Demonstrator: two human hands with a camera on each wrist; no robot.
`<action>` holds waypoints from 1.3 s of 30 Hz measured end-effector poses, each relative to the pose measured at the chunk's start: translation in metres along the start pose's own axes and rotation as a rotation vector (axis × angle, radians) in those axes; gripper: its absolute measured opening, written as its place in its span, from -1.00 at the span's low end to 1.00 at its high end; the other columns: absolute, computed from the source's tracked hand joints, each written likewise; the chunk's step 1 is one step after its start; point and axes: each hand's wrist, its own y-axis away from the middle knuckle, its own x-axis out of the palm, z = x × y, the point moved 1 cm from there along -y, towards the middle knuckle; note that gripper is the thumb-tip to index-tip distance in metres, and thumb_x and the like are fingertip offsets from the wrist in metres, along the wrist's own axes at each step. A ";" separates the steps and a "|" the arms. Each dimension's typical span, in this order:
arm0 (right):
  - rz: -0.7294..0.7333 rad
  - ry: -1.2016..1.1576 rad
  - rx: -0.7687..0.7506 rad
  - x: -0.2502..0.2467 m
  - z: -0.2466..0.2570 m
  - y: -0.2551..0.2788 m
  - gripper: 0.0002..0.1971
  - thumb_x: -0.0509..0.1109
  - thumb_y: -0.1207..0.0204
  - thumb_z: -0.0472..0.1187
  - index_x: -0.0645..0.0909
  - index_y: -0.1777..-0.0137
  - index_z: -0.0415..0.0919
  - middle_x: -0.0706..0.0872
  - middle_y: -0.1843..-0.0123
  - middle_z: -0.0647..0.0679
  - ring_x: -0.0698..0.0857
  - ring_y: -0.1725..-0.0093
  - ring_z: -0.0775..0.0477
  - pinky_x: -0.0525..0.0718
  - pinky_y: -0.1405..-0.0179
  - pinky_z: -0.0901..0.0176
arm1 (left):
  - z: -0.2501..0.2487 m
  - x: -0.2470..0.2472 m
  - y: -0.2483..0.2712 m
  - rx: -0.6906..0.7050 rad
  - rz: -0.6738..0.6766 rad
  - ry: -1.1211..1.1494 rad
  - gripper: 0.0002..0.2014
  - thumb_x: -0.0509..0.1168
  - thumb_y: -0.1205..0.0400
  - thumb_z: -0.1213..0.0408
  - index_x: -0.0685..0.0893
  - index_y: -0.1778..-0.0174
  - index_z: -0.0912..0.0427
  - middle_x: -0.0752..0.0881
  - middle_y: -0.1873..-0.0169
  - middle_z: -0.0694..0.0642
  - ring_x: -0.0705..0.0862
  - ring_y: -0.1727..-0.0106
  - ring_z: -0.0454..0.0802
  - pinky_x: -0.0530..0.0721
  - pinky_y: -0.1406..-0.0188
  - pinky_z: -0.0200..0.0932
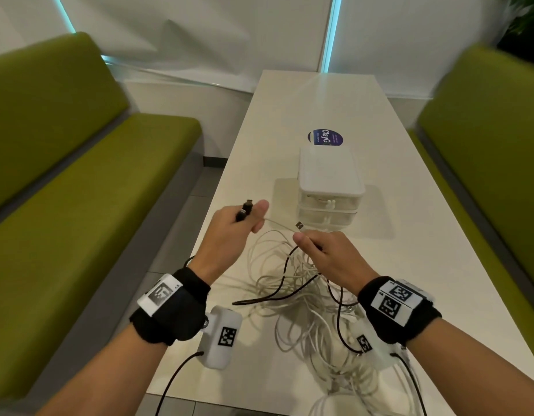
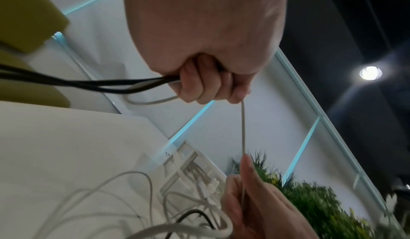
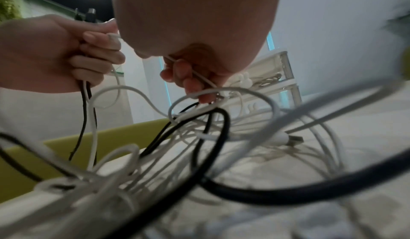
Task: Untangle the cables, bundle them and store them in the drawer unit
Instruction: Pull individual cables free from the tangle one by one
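White and black cables (image 1: 301,295) lie in a loose tangle on the pale table (image 1: 410,265), nearest the person, on the near side of the drawer unit (image 1: 328,190), and spill toward the near table edge. Above that tangle, both hands are up and busy. The left hand (image 1: 229,232) is curled into a fist round a few cable ends, gripping two black plugs (image 1: 244,210) that poke out past the thumb, with black and white leads trailing down from the fist back into the pile. The right hand (image 1: 328,256) sits just short of the drawer unit, fingers and thumb pinching a white cable (image 2: 243,129) whose USB plug (image 1: 299,226) sticks out beyond the thumb. That white lead runs taut between the two hands, clear in the left wrist view. Beyond the hands stands the drawer unit, a small white stack with translucent drawers, upright on the table; coiled cable shows inside a drawer in the right wrist view. Just behind the unit lies a round blue sticker (image 1: 325,137) on the tabletop. Green benches (image 1: 79,175) flank the table on both sides, with white wall panels at the far end.
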 end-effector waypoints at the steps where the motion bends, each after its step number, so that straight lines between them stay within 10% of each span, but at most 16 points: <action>1: -0.006 -0.010 -0.012 0.001 0.002 -0.002 -0.40 0.01 -0.61 0.37 0.27 0.43 -0.13 0.32 0.52 0.07 0.31 0.51 0.08 0.32 0.42 0.10 | 0.000 -0.001 0.000 -0.017 -0.014 0.045 -0.49 0.22 -0.67 -0.14 0.38 0.56 0.02 0.29 0.59 -0.12 0.24 0.48 -0.05 0.26 0.39 -0.17; 6: -0.004 -0.026 -0.033 0.001 0.007 -0.010 -0.42 0.02 -0.60 0.38 0.21 0.44 -0.07 0.29 0.52 0.08 0.28 0.51 0.09 0.30 0.41 0.12 | -0.003 -0.006 0.005 -0.089 -0.081 0.288 -0.53 0.27 -0.63 -0.04 0.38 0.49 0.18 0.30 0.54 0.02 0.24 0.59 -0.19 0.24 0.55 -0.38; 17: -0.182 0.106 -0.027 -0.042 0.017 -0.036 -0.48 0.16 -0.61 0.26 0.35 0.46 -0.08 0.39 0.58 0.08 0.41 0.54 0.10 0.29 0.50 0.28 | -0.021 -0.031 -0.004 0.008 -0.195 0.522 -0.52 0.26 -0.67 0.05 0.45 0.62 -0.03 0.33 0.55 -0.01 0.16 0.61 -0.15 0.05 0.61 -0.19; 24: 0.095 0.323 0.001 -0.012 0.006 -0.008 -0.46 -0.02 -0.70 0.21 0.27 0.43 -0.12 0.37 0.57 0.02 0.39 0.53 0.03 0.32 0.43 0.05 | 0.011 -0.041 -0.004 -0.072 -0.160 -0.348 -0.63 0.15 -0.74 -0.04 0.71 0.26 0.03 0.71 0.28 -0.11 0.58 0.33 -0.21 0.44 0.36 -0.25; 31: 0.058 0.398 -0.039 -0.019 0.031 -0.015 -0.48 -0.04 -0.73 0.17 0.30 0.41 -0.10 0.49 0.51 -0.03 0.53 0.43 -0.15 0.51 0.37 -0.05 | -0.008 -0.020 0.004 0.295 -0.339 -0.271 -0.64 0.16 -0.75 0.05 0.67 -0.36 0.12 0.70 -0.28 -0.07 0.67 -0.19 -0.27 0.61 -0.11 -0.40; 39: 0.066 0.345 -0.204 -0.018 0.052 -0.009 -0.58 0.05 -0.71 0.13 0.58 0.00 -0.18 0.67 0.29 -0.11 0.62 0.30 -0.21 0.59 0.33 -0.13 | -0.006 0.020 -0.003 0.231 0.087 -0.455 -0.76 0.24 -0.72 0.12 0.73 -0.23 -0.02 0.76 -0.10 -0.12 0.70 -0.14 -0.14 0.64 -0.17 -0.20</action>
